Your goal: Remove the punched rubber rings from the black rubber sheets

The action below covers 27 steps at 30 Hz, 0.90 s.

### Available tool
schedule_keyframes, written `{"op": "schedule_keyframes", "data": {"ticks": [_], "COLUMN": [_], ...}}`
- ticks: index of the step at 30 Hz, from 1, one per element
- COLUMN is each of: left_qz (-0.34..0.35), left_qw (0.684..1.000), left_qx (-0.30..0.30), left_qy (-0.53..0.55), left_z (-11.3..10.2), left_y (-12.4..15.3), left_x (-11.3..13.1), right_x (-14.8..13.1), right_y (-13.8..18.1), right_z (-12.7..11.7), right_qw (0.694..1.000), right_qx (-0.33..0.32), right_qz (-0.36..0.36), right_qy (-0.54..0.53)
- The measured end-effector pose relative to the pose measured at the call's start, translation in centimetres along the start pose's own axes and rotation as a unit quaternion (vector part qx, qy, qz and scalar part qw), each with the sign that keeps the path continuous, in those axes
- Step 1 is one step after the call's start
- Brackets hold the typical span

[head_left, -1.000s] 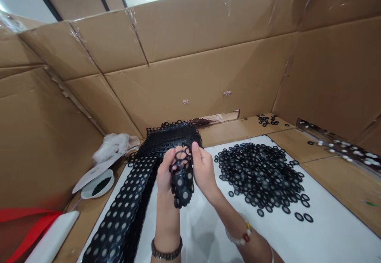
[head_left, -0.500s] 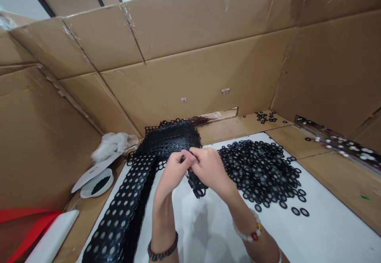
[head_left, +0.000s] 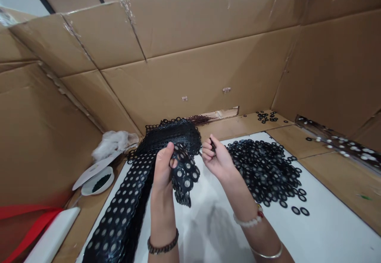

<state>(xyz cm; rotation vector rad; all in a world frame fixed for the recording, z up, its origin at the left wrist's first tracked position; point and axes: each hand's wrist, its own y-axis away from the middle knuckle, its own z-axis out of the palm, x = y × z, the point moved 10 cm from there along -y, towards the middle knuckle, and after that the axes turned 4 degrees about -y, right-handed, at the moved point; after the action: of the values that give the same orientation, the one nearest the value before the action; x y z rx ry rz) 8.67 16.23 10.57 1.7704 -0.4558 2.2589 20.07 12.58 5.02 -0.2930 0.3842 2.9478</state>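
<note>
My left hand (head_left: 163, 167) is closed on a piece of linked black rings (head_left: 187, 172), which hangs from the thumb and fingers over the white board (head_left: 202, 219). To its right, my right hand (head_left: 216, 155) is raised with curled fingers. They grip a thin dark stick-like thing (head_left: 212, 144), mostly hidden, so its kind is unclear. The two hands are apart. Behind them lies a heap of linked black ring mesh (head_left: 172, 134). A long band of the same linked rings (head_left: 119, 207) runs along the board's left side.
Many loose black rings (head_left: 264, 167) are piled on the board's right. Cardboard walls (head_left: 208, 68) stand around. At left are a white bowl (head_left: 109, 178) with small dark pieces, clear plastic (head_left: 113, 144) and a red ribbon (head_left: 32, 231). White bits (head_left: 351, 147) line the right edge.
The hands were together on the linked rings. My right hand has moved away to the right and turned, while my left hand keeps the linked rings, now more visible.
</note>
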Motion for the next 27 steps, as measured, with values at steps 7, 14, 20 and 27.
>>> {"op": "schedule_keyframes", "data": {"ticks": [7,14,20,27], "left_qz": [0.061,0.049,0.076,0.058], "left_qw": [0.988,0.987,0.986,0.981], "left_qx": [-0.029,-0.087,-0.143,-0.157], "left_qy": [-0.14,-0.129,-0.027,0.094], "left_z": [0.0,2.3,4.6,4.7], "left_y": [-0.8,-0.3,0.8,1.2], "left_x": [0.3,-0.3,0.4,-0.5], "right_x": [0.7,-1.3,-1.3,-2.4], "right_y": [-1.7,2.4,5.4,4.4], "right_z": [-0.8,4.6,6.4,5.3], "right_qw": [0.998,0.753,0.604,0.85], "right_qx": [-0.012,-0.111,-0.06,-0.127], "right_qz": [-0.025,-0.312,-0.406,-0.31], "right_qy": [0.058,0.569,0.684,0.406]}}
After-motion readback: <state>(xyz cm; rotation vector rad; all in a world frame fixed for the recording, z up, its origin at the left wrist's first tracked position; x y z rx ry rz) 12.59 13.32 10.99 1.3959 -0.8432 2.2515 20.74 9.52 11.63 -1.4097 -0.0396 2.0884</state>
